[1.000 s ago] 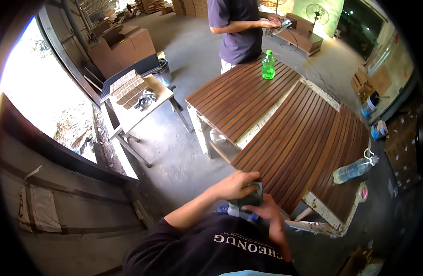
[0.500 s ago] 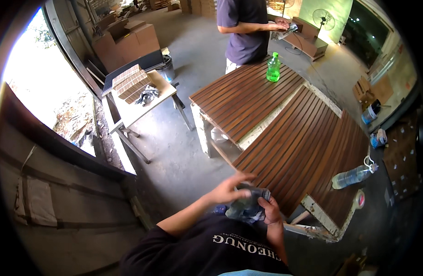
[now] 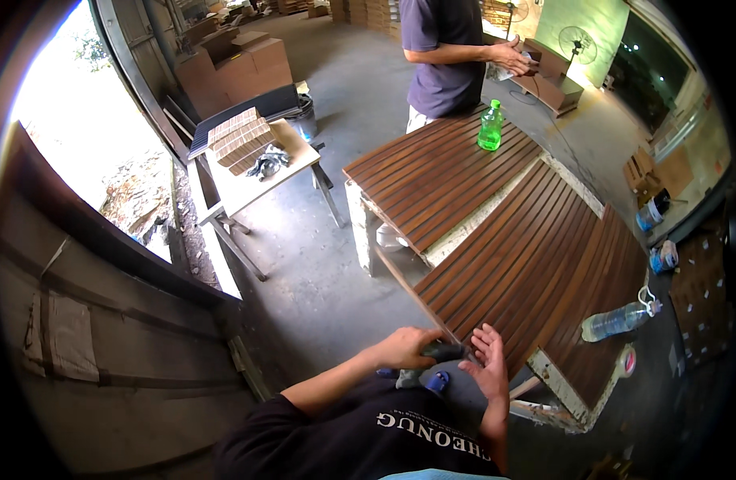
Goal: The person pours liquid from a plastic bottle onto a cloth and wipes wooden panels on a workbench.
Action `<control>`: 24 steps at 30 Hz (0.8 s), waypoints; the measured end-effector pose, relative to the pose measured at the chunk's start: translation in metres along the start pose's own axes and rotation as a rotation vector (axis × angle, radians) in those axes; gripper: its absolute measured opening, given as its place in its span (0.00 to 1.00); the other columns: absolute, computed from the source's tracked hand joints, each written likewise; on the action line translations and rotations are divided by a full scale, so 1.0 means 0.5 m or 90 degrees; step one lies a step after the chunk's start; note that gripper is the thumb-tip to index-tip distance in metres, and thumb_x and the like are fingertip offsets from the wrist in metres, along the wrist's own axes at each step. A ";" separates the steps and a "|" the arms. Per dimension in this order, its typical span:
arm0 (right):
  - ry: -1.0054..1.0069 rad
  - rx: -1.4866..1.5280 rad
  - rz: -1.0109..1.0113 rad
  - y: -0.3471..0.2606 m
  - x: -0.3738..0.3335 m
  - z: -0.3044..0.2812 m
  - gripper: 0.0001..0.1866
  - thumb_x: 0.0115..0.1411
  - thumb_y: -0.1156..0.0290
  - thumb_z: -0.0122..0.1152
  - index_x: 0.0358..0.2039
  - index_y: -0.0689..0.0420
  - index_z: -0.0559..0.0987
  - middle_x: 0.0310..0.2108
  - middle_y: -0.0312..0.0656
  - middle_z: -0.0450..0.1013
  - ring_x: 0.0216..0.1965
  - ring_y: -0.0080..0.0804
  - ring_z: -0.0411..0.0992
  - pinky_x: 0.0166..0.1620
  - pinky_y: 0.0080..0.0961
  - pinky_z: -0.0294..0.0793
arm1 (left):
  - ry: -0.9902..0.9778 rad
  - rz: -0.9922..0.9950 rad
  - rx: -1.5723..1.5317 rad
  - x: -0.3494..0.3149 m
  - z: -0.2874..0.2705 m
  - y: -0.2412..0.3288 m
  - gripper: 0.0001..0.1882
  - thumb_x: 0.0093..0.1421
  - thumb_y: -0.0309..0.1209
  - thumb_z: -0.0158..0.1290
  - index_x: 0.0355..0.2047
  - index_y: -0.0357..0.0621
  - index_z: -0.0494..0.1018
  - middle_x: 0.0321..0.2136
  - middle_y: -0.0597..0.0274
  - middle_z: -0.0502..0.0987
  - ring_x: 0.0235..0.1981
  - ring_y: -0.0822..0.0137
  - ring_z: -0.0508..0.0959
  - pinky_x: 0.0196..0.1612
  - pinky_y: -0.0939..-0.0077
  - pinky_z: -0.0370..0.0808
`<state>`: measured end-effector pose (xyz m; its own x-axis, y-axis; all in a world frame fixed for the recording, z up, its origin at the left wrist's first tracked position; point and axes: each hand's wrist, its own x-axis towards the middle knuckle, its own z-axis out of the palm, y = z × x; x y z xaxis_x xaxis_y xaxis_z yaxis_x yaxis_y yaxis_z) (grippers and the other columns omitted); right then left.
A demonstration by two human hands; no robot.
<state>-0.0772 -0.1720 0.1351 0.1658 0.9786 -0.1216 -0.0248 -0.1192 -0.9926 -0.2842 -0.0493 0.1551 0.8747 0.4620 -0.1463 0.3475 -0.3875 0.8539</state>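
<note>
My left hand (image 3: 401,349) is closed around a crumpled dark grey cloth (image 3: 444,351), which sticks out toward the right. A paler grey part shows below that hand; whether it belongs to the same cloth I cannot tell. Close by on the right, my right hand (image 3: 488,368) has its fingers spread and palm turned inward, near the cloth's tip. Both hands are at the near edge of a table laid with dark brown wooden slats (image 3: 512,264). A clear bottle (image 3: 616,322) with a white loop lies at the table's right side.
A green bottle (image 3: 490,128) stands on the far slats, beside another person (image 3: 448,64) whose hands hold something small. To the left, a low bench (image 3: 292,170) bears stacked wooden pieces (image 3: 241,140) and a rag (image 3: 268,162). A tape roll (image 3: 626,360) is at the table's right corner.
The cloth, spread between both hands before, is now bunched in my left hand. My right hand has let go and opened. The view has shifted slightly.
</note>
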 end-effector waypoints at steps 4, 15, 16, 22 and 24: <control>-0.016 -0.116 -0.016 0.010 0.016 0.013 0.26 0.48 0.71 0.72 0.48 0.60 0.75 0.43 0.42 0.75 0.47 0.29 0.72 0.52 0.28 0.70 | 0.044 0.042 -0.018 0.015 0.010 0.025 0.35 0.47 0.31 0.62 0.56 0.49 0.64 0.40 0.48 0.77 0.40 0.50 0.78 0.44 0.61 0.74; 0.117 -0.167 -0.039 0.021 -0.004 0.010 0.15 0.52 0.69 0.68 0.37 0.62 0.78 0.32 0.45 0.77 0.36 0.30 0.75 0.41 0.26 0.72 | 0.064 -0.094 -0.922 0.041 0.138 -0.048 0.44 0.51 0.43 0.60 0.62 0.30 0.54 0.49 0.49 0.72 0.50 0.56 0.74 0.54 0.64 0.69; 0.160 -0.168 -0.041 0.024 -0.029 -0.005 0.15 0.52 0.69 0.68 0.37 0.62 0.78 0.32 0.45 0.77 0.36 0.30 0.75 0.41 0.26 0.72 | 0.023 -0.096 -0.860 0.045 0.157 -0.064 0.38 0.52 0.40 0.60 0.58 0.31 0.60 0.47 0.51 0.73 0.47 0.59 0.75 0.52 0.67 0.70; 0.297 -0.206 -0.032 0.081 -0.119 -0.044 0.19 0.56 0.67 0.65 0.46 0.60 0.74 0.37 0.44 0.76 0.39 0.31 0.76 0.42 0.28 0.74 | -0.043 -0.041 -0.539 0.129 0.154 -0.041 0.08 0.58 0.25 0.54 0.38 0.36 0.75 0.30 0.65 0.78 0.29 0.75 0.74 0.35 0.80 0.70; 0.341 -0.157 -0.040 0.094 -0.131 -0.066 0.21 0.56 0.66 0.64 0.47 0.61 0.73 0.36 0.44 0.77 0.38 0.32 0.76 0.42 0.28 0.74 | 0.051 0.005 -0.341 0.181 0.114 -0.048 0.09 0.59 0.25 0.53 0.39 0.37 0.75 0.30 0.66 0.78 0.28 0.76 0.72 0.34 0.80 0.70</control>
<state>-0.0565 -0.2471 0.0962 0.6351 0.7723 0.0158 0.2200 -0.1612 -0.9621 -0.1941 -0.0439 0.0928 0.8410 0.5277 -0.1189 0.1023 0.0607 0.9929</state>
